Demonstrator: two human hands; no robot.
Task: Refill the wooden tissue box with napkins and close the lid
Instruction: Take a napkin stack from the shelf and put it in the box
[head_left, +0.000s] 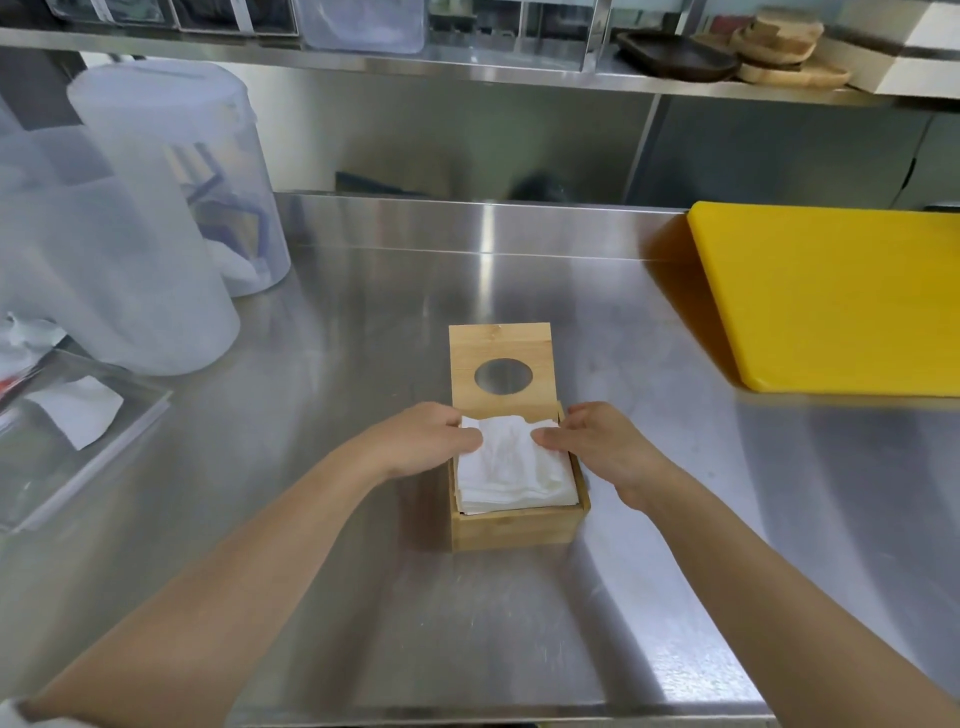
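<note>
On the steel counter (363, 597), center frame, sits the wooden tissue box (519, 530) – lid (501, 361) swung open and standing up at the far edge, oval hole facing the camera. White napkins (511, 467) fill the box, stack rising slightly above the rim, top one rumpled. Left hand (423, 439) pinches the stack's far-left corner, fingers closed on the paper; right hand (597, 441) does the same at the far-right corner, thumb on top. Yellow cutting board (841, 296) lies right, well apart – translucent plastic containers (130, 234) stand left
</note>
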